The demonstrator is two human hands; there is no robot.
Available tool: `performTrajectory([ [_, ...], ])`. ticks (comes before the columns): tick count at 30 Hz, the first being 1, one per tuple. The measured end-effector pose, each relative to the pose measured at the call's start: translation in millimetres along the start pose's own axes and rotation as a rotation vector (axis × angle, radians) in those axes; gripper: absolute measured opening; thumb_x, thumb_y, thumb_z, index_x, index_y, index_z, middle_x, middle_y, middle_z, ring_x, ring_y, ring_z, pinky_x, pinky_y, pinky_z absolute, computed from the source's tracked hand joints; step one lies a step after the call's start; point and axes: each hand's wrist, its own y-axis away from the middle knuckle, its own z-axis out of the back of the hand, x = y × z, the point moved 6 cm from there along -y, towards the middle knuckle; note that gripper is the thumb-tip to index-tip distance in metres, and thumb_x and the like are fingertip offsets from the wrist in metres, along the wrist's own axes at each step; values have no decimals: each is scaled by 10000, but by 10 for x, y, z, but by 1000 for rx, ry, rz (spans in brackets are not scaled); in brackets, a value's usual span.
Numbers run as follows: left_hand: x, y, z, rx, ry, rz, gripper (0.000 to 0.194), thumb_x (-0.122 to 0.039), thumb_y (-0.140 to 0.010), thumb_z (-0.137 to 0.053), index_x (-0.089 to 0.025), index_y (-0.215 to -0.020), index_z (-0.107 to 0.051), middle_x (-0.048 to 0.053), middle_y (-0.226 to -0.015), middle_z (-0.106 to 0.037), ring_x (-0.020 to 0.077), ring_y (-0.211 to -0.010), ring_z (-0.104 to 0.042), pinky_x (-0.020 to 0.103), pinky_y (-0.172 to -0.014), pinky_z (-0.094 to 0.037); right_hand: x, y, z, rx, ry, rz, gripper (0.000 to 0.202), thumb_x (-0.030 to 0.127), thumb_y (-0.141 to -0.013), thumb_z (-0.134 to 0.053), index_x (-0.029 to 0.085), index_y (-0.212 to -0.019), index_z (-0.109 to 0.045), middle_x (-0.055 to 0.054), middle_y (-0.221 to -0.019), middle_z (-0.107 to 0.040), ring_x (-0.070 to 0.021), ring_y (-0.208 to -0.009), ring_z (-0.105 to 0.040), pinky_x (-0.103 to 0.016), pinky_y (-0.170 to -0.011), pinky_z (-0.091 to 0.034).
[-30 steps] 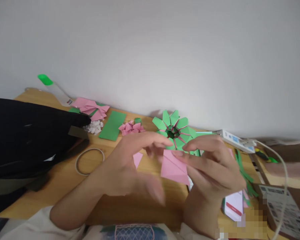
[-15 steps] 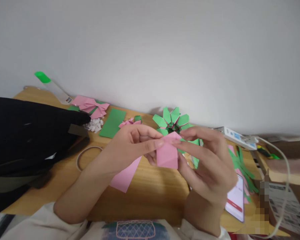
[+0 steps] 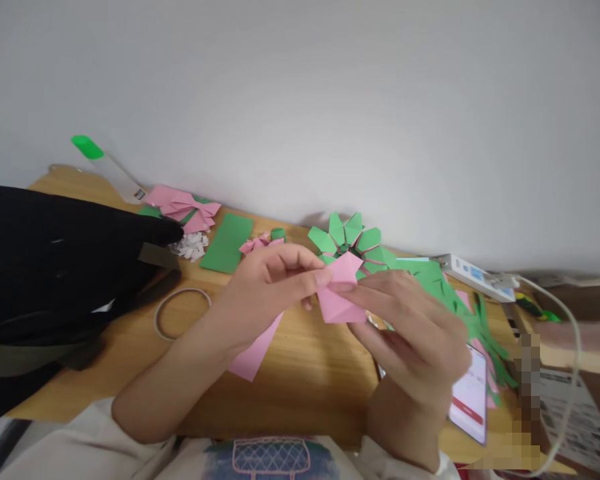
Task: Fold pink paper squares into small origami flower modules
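Observation:
A folded piece of pink paper (image 3: 343, 308) is held up above the wooden table, with a pointed flap at its top. My left hand (image 3: 280, 280) pinches its left edge between thumb and fingers. My right hand (image 3: 410, 320) grips it from the right, fingers lying across its front and the thumb at the lower edge. Behind the paper stands a ring of folded green and pink paper petals (image 3: 347, 233). Below my left hand a flat pink sheet (image 3: 254, 353) lies on the table, partly hidden by the wrist.
A black bag (image 3: 70, 273) covers the left side. Beside it lie a round hoop (image 3: 161, 323), white paper scraps (image 3: 193, 245) and a green sheet (image 3: 227, 241). At the right are a phone (image 3: 473, 393), a power strip (image 3: 475, 275) with a white cable, and cut green paper (image 3: 433, 277).
The pink paper has tilted and risen slightly. My right hand's fingers have closed in and now lie across its front, where they were more spread before.

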Motion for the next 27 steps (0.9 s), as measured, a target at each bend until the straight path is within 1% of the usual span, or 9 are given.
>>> performTrajectory([
  [4,52,8,-59,42,27,63,141,-224,-765,-669,-148,-645,-661,-45,-577,-586,55,-494,-510,165,-483,-412,1,1,9,-64,-26,29,294,22,-808,-619,152,-1066,-670,-51,-775,-645,-162,-699,-567,-339,-624,-455],
  [6,61,10,-74,35,28,69,147,-228,-762,-659,-148,-639,-659,-45,-560,-573,58,-484,-501,170,-466,-400,-9,-7,14,-76,-62,29,296,12,-796,-621,149,-1054,-677,-57,-767,-645,-163,-684,-566,-335,-609,-459],
  [9,57,16,-74,5,-11,68,159,-231,-753,-659,-150,-617,-646,-48,-530,-560,55,-469,-483,179,-467,-390,-43,-17,11,-84,-116,2,318,15,-782,-641,169,-1055,-691,-51,-765,-664,-168,-680,-589,-332,-603,-475],
  [12,51,24,-67,-14,-51,73,173,-237,-743,-658,-159,-591,-630,-51,-498,-549,57,-460,-468,191,-470,-382,-85,-7,14,-129,-192,-27,364,27,-777,-660,211,-1088,-702,-23,-744,-677,-158,-643,-592,-324,-582,-478],
  [15,54,30,-71,-8,-55,75,163,-240,-724,-673,-163,-586,-631,-45,-491,-562,65,-452,-468,200,-456,-374,-133,18,6,-167,-271,-75,397,28,-763,-687,247,-1093,-710,-1,-734,-696,-149,-612,-591,-318,-556,-482],
  [17,56,33,-72,-4,-48,71,157,-231,-717,-684,-163,-584,-634,-43,-492,-570,68,-457,-475,202,-455,-378,-152,26,-1,-182,-311,-102,382,24,-742,-712,242,-1054,-727,-5,-745,-709,-153,-620,-613,-319,-551,-497],
  [20,47,33,-70,-4,-49,44,153,-203,-727,-692,-167,-586,-645,-51,-491,-569,65,-475,-484,193,-466,-388,-178,21,-3,-213,-356,-164,333,6,-714,-735,227,-961,-748,-11,-774,-724,-159,-664,-651,-313,-575,-524],
  [23,37,26,-83,21,-57,8,152,-185,-754,-682,-172,-604,-660,-53,-510,-590,63,-493,-505,182,-477,-406,-222,16,-37,-214,-428,-272,285,26,-708,-755,236,-901,-735,7,-771,-727,-148,-699,-661,-293,-618,-546],
  [27,31,19,-77,9,-90,-38,134,-185,-767,-676,-174,-633,-666,-43,-570,-635,66,-519,-535,173,-489,-432,-304,66,-90,-238,-494,-440,280,93,-756,-734,254,-981,-692,2,-846,-695,-145,-770,-660,-275,-667,-569],
])
